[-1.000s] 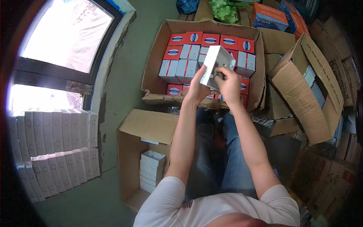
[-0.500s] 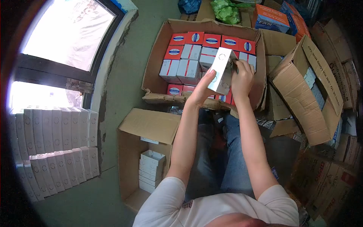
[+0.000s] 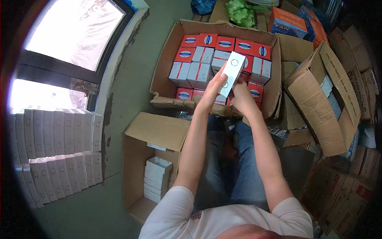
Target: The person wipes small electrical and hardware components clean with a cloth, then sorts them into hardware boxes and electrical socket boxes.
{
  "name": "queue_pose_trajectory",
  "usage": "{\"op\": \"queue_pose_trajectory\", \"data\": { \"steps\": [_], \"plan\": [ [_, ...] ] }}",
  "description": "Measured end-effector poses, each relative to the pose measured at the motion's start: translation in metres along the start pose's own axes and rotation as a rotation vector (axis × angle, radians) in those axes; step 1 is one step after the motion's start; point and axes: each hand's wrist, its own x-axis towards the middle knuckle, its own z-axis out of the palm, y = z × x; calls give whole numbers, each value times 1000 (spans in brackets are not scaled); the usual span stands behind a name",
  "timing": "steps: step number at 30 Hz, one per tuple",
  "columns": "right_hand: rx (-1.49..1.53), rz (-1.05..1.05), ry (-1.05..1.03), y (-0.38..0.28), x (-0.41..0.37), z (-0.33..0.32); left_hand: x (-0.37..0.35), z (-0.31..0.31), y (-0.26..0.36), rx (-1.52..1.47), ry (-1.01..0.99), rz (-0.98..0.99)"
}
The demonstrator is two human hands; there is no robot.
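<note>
A white plastic box (image 3: 232, 73) with round knockout marks is held up edge-on between both hands, over the big carton. My left hand (image 3: 211, 91) grips its left side with the fingers along the edge. My right hand (image 3: 241, 96) holds its lower right side from beneath. Below them sits a large open cardboard carton (image 3: 165, 67) filled with red-and-white small boxes (image 3: 199, 65) in rows.
A smaller open carton (image 3: 159, 131) at lower left holds several stacked white boxes (image 3: 156, 179). Rows of white boxes (image 3: 55, 155) line the window ledge at left. More open cartons (image 3: 318, 99), orange boxes (image 3: 290, 22) and a green bag (image 3: 240, 12) crowd the right and back.
The white box has turned from face-on to edge-on. My right hand moved from the box's top down to its lower right side.
</note>
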Motion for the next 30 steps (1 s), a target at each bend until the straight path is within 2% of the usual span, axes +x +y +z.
{"op": "queue_pose_trajectory", "data": {
  "steps": [2, 5, 8, 11, 12, 13, 14, 15, 16, 17, 18, 19, 20, 21, 22, 23, 24, 26, 28, 29, 30],
  "plan": [
    [62, 7, -151, 8, 5, -4, -3, 0, -1, -18, 5, 0],
    [409, 29, -84, 15, 2, -14, -1, -1, -6, -107, 75, -51],
    [649, 18, -106, 27, 7, -7, -2, 1, -2, -155, 130, -34],
    [705, 11, 21, 23, 6, -1, -8, 4, 2, -290, 168, -135],
    [826, 66, 13, 19, 4, -5, -10, 4, 6, -330, 183, -163],
    [950, 108, -8, 13, 0, -9, -12, 6, 5, -257, 225, -189],
    [850, 26, 5, 4, -3, -12, -14, 7, 6, -201, 239, -233],
    [849, 90, -45, 7, -4, -7, -16, 7, 6, -246, 206, -294],
    [836, 62, 30, 33, 2, 14, -18, 6, 5, -223, 176, -269],
    [1145, 88, 62, 33, 6, 25, -17, -2, -4, -206, 58, -274],
    [1181, 129, 177, 24, 4, 24, -20, 1, 4, 32, 77, -253],
    [1290, 197, 181, 11, 2, 20, -13, -3, -8, 263, 94, -50],
    [1394, 276, 187, 0, -1, 15, -17, -1, -1, 295, 58, 31],
    [1438, 292, 173, -10, -3, 9, -27, 3, 21, 331, 31, -55],
    [1477, 317, 162, -14, -6, 5, -34, 2, 24, 495, 65, 24],
    [1432, 313, 91, -7, -3, 9, -44, 6, 46, 555, 60, -72],
    [1444, 254, 25, -2, -4, 17, -58, 11, 67, 612, 54, -175],
    [1275, 121, 87, -5, -3, 33, -70, 11, 73, 640, 92, -121],
    [1199, -52, 27, 20, 9, 67, -85, -1, 76, 668, 79, -82],
    [1158, -138, -2, 24, 15, 77, -98, 2, 93, 692, 78, -132],
    [1220, -62, 61, 2, 5, 67, -111, -4, 100, 723, 90, -94]
  ]
}}
